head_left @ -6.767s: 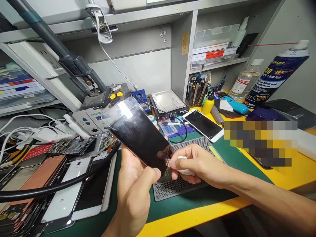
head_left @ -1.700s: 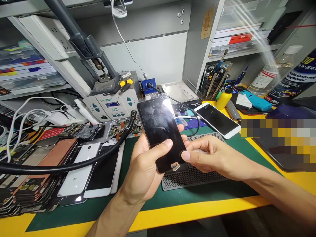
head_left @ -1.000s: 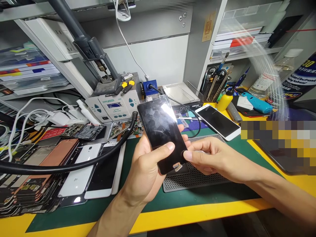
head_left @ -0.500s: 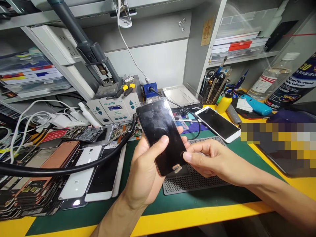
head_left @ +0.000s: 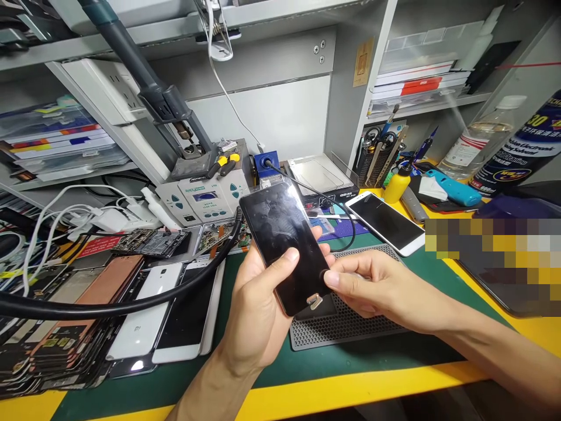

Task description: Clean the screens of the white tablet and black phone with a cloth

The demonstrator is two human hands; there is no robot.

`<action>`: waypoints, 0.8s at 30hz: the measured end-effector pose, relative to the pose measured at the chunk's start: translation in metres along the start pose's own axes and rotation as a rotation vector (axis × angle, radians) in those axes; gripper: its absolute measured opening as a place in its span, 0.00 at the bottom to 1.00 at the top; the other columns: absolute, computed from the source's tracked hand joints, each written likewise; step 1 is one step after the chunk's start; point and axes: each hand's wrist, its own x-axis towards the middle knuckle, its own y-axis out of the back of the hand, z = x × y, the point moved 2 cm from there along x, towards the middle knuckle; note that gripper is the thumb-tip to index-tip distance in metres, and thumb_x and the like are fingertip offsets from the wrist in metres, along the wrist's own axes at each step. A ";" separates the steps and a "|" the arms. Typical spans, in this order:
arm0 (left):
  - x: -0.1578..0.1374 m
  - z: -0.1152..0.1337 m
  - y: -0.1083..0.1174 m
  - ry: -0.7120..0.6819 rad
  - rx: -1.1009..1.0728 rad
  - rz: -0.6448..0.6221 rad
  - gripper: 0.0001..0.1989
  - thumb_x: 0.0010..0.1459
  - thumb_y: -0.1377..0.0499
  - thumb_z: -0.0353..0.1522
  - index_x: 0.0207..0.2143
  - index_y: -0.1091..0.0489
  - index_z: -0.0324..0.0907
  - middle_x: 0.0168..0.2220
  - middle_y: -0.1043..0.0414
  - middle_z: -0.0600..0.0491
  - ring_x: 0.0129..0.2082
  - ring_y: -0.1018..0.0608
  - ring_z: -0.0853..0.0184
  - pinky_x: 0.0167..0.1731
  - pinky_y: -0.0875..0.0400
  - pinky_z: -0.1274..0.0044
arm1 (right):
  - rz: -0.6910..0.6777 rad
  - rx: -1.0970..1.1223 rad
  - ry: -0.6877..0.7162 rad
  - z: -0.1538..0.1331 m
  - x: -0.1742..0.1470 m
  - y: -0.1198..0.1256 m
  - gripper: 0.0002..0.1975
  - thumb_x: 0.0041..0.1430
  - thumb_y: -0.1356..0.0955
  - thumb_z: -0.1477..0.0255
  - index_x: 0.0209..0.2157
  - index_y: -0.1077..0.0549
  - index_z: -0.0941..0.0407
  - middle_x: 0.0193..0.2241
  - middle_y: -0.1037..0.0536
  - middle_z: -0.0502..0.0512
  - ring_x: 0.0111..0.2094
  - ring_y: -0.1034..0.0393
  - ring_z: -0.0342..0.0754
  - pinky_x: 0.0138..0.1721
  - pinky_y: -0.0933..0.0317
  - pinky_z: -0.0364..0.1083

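A black smartphone lies tilted in my left hand, glossy and smudged screen facing up. The thumb rests across the glass, and fingertips wrap round the far edge. At the phone's lower end sits a small metallic piece. My right hand is closed in a pinch by the lower right edge, where a small dark rounded piece shows at the thumb tip. Whether that piece is joined to the phone I cannot tell. Beneath the hands is a grey honeycomb-patterned mat.
Phones and phone parts crowd the left, with a thick black hose arching over them. A soldering station stands behind. Rightward are a white phone, a yellow bottle and a clear bottle.
The camera view has shifted slightly, so the background sits a little lower. Both hands and the smartphone keep nearly the same pose.
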 end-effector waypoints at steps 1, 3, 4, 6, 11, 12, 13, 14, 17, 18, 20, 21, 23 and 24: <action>0.000 0.000 -0.001 -0.010 -0.001 0.015 0.14 0.64 0.40 0.31 0.52 0.26 0.43 0.49 0.21 0.46 0.47 0.18 0.56 0.42 0.22 0.71 | 0.001 0.003 0.000 0.000 0.000 0.000 0.23 0.63 0.29 0.57 0.24 0.39 0.55 0.18 0.46 0.41 0.19 0.57 0.37 0.20 0.62 0.43; -0.001 0.000 -0.002 -0.027 0.000 0.048 0.14 0.64 0.40 0.31 0.51 0.25 0.43 0.49 0.21 0.46 0.48 0.18 0.56 0.46 0.23 0.68 | 0.007 0.006 -0.002 -0.001 0.000 0.000 0.24 0.63 0.29 0.56 0.24 0.40 0.55 0.18 0.45 0.41 0.20 0.57 0.37 0.20 0.62 0.43; -0.001 0.000 -0.003 -0.032 0.001 0.059 0.14 0.63 0.39 0.31 0.51 0.26 0.43 0.49 0.21 0.46 0.48 0.18 0.56 0.47 0.23 0.67 | 0.011 0.006 -0.003 -0.001 0.000 0.000 0.24 0.63 0.29 0.56 0.23 0.40 0.55 0.19 0.45 0.41 0.20 0.57 0.37 0.20 0.62 0.43; -0.002 0.000 -0.004 -0.037 0.000 0.065 0.15 0.63 0.39 0.31 0.53 0.27 0.43 0.49 0.21 0.46 0.48 0.19 0.56 0.47 0.22 0.65 | 0.018 0.006 -0.004 -0.002 0.000 -0.001 0.24 0.63 0.29 0.56 0.24 0.40 0.55 0.19 0.45 0.41 0.20 0.57 0.37 0.20 0.62 0.43; -0.003 -0.002 -0.004 -0.065 -0.005 0.055 0.18 0.64 0.39 0.32 0.56 0.29 0.43 0.50 0.21 0.45 0.48 0.18 0.55 0.45 0.21 0.67 | 0.007 0.006 -0.004 -0.002 0.001 -0.002 0.24 0.64 0.30 0.57 0.24 0.41 0.55 0.19 0.46 0.41 0.20 0.58 0.38 0.20 0.63 0.44; -0.004 -0.002 -0.004 -0.073 -0.005 0.053 0.18 0.64 0.40 0.32 0.56 0.30 0.43 0.50 0.21 0.45 0.49 0.19 0.55 0.44 0.20 0.67 | 0.006 0.003 -0.003 -0.002 0.001 -0.002 0.24 0.65 0.30 0.57 0.24 0.41 0.55 0.19 0.47 0.41 0.20 0.58 0.38 0.20 0.63 0.44; -0.004 -0.003 -0.003 -0.084 -0.005 0.050 0.18 0.65 0.40 0.33 0.57 0.30 0.43 0.50 0.21 0.45 0.49 0.19 0.55 0.45 0.20 0.67 | 0.007 -0.003 -0.001 -0.002 0.002 -0.002 0.23 0.65 0.30 0.57 0.25 0.41 0.55 0.19 0.47 0.41 0.20 0.58 0.38 0.20 0.63 0.44; -0.004 -0.003 -0.003 -0.099 -0.006 0.046 0.18 0.65 0.40 0.33 0.57 0.30 0.43 0.51 0.22 0.46 0.50 0.19 0.55 0.45 0.20 0.68 | 0.008 -0.011 0.002 -0.002 0.002 -0.001 0.23 0.66 0.31 0.57 0.25 0.41 0.55 0.19 0.47 0.41 0.20 0.58 0.38 0.20 0.63 0.44; -0.005 -0.004 -0.002 -0.129 -0.002 0.007 0.18 0.67 0.42 0.33 0.58 0.31 0.43 0.53 0.22 0.46 0.51 0.20 0.56 0.46 0.21 0.69 | 0.014 -0.036 0.005 -0.001 0.001 -0.001 0.23 0.67 0.32 0.56 0.25 0.41 0.55 0.19 0.46 0.41 0.20 0.57 0.38 0.20 0.62 0.44; -0.005 -0.005 -0.002 -0.135 -0.002 -0.011 0.18 0.67 0.42 0.33 0.59 0.32 0.44 0.54 0.23 0.46 0.52 0.20 0.56 0.47 0.21 0.69 | 0.020 -0.044 0.004 -0.001 0.000 -0.001 0.24 0.67 0.32 0.55 0.25 0.41 0.55 0.19 0.46 0.41 0.20 0.57 0.38 0.20 0.62 0.44; -0.006 -0.005 -0.001 -0.143 -0.003 -0.040 0.20 0.68 0.42 0.33 0.61 0.34 0.45 0.56 0.24 0.46 0.54 0.21 0.56 0.50 0.22 0.68 | 0.028 -0.059 -0.001 -0.002 -0.001 -0.002 0.24 0.67 0.33 0.54 0.25 0.41 0.55 0.20 0.46 0.42 0.20 0.56 0.38 0.20 0.62 0.44; -0.006 -0.006 0.000 -0.148 -0.003 -0.045 0.22 0.68 0.42 0.33 0.62 0.35 0.46 0.56 0.25 0.46 0.55 0.22 0.56 0.51 0.23 0.68 | 0.033 -0.065 -0.003 -0.002 -0.001 -0.002 0.24 0.67 0.33 0.54 0.25 0.41 0.55 0.20 0.45 0.42 0.20 0.56 0.38 0.20 0.62 0.44; -0.007 -0.007 0.000 -0.158 0.007 -0.044 0.23 0.68 0.42 0.33 0.64 0.37 0.48 0.58 0.26 0.47 0.57 0.23 0.56 0.53 0.24 0.67 | 0.040 -0.069 -0.006 -0.002 -0.001 -0.003 0.24 0.67 0.32 0.54 0.26 0.40 0.55 0.20 0.45 0.42 0.20 0.56 0.38 0.20 0.62 0.44; -0.007 -0.007 0.000 -0.162 0.016 -0.041 0.23 0.68 0.42 0.34 0.64 0.37 0.48 0.58 0.26 0.48 0.57 0.23 0.56 0.53 0.24 0.68 | 0.042 -0.066 -0.008 -0.003 0.000 -0.004 0.23 0.67 0.33 0.54 0.26 0.39 0.55 0.20 0.45 0.42 0.21 0.56 0.38 0.20 0.61 0.44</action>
